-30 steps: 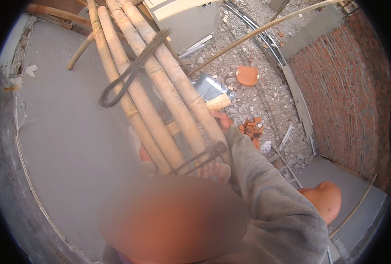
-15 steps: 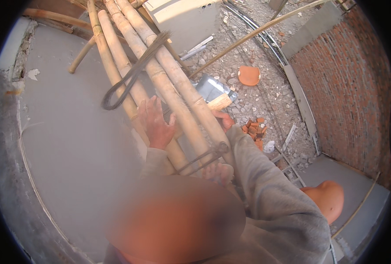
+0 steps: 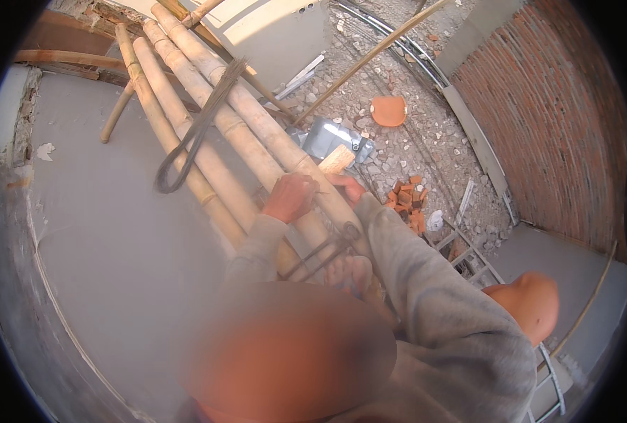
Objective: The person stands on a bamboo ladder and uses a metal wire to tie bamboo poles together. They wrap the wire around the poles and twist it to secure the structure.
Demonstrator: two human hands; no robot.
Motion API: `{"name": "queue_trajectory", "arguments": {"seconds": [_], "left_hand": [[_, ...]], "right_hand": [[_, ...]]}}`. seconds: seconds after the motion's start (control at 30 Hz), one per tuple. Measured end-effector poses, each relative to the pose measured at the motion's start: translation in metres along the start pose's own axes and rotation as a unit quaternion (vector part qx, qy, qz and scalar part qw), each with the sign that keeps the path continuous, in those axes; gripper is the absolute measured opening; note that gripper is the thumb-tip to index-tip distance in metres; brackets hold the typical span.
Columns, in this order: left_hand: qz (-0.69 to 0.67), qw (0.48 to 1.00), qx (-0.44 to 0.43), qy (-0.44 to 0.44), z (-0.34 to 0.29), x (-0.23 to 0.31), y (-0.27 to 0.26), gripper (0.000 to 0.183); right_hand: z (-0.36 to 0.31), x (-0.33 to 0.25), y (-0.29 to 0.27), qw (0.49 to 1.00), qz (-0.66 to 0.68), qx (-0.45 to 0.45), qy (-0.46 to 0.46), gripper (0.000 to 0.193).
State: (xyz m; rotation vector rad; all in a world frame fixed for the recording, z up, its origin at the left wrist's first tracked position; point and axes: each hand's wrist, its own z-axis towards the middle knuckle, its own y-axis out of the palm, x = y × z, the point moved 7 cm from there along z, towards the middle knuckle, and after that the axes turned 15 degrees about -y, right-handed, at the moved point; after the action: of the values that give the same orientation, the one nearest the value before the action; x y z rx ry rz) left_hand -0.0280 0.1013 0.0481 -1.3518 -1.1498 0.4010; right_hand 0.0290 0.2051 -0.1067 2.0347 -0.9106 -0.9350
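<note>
Several bamboo poles (image 3: 246,144) run side by side from the far left toward me. My left hand (image 3: 291,197) is closed over the right-hand pair of poles, its fingertips pinched near a thin dark strand too small to make out. Just beyond it, my right hand (image 3: 349,189) reaches around the outer side of the rightmost pole, its curled fingers partly hidden. A looped bundle of wire (image 3: 199,134) lies across the poles farther off. Nearer me, a dark metal tool with two long handles, like pincers (image 3: 320,254), rests across them beside a bare foot (image 3: 349,273).
Below on the right, rubble holds a pile of broken bricks (image 3: 407,201), an orange curved piece (image 3: 389,111), a shiny grey sheet (image 3: 327,139) and a ladder (image 3: 472,264). A brick wall (image 3: 539,106) rises at right. A grey plastered surface (image 3: 102,211) spreads left.
My left hand, spread open over the left poles before, has moved right to the right-hand poles and closed beside my right hand. The whole view has shifted slightly.
</note>
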Motion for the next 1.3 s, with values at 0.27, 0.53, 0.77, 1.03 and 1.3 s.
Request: {"name": "queue_trajectory", "arguments": {"seconds": [0.27,0.53,0.77,1.03,1.3], "left_hand": [[-0.040,0.999,-0.026,0.006,0.048,-0.005,-0.021,0.039],[0.013,0.997,-0.037,-0.060,0.055,-0.013,-0.026,0.074],[-0.084,0.952,0.224,-0.190,-0.017,-0.014,-0.039,0.075],[-0.697,0.503,0.188,-0.475,-0.157,0.005,0.079,0.025],[0.151,0.922,0.104,-0.341,-0.111,-0.034,0.012,0.069]], "right_hand": [[0.008,-0.001,-0.002,0.999,-0.009,-0.030,-0.038,0.049],[0.013,0.003,-0.009,0.999,-0.023,-0.038,-0.020,0.050],[0.008,0.000,-0.009,0.999,-0.030,0.012,-0.007,0.052],[0.009,-0.006,-0.006,0.997,-0.070,0.006,-0.042,0.050],[0.014,-0.007,-0.007,0.997,-0.055,-0.001,-0.050,0.054]]}}
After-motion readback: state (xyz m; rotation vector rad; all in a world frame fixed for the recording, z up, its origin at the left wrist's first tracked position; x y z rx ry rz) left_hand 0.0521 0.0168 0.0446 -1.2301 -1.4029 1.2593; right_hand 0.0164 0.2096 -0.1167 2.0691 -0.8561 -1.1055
